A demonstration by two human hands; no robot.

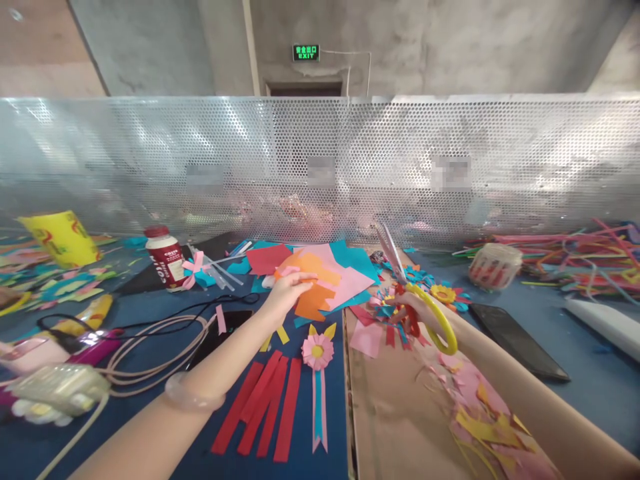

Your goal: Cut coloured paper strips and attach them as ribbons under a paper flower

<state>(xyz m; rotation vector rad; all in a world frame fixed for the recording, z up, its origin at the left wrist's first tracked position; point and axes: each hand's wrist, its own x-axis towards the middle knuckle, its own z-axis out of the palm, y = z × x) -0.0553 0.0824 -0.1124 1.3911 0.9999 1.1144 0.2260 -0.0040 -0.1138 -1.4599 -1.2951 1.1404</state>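
Observation:
My left hand (293, 290) reaches over a pile of coloured paper, its fingers closed on orange paper (315, 307). Pink paper (353, 283), red paper (269, 259) and blue paper (367, 260) lie around it. My right hand (417, 310) grips scissors (443, 327) with yellow and red handles; their blades point up and away from the paper. Below my left hand, a pink paper flower rosette (319, 351) with yellow leaves and a pink-and-blue tail lies flat. Several red paper strips (270, 407) lie left of it.
A cardboard sheet (390, 413) holds paper scraps (485, 427). On the right are a dark phone (517, 340), a jar (495, 267) and pipe cleaners (575, 253). A bottle (166, 260), coiled cable (155, 340) and power strip (57, 393) stand left. A perforated metal screen (225, 147) rises behind.

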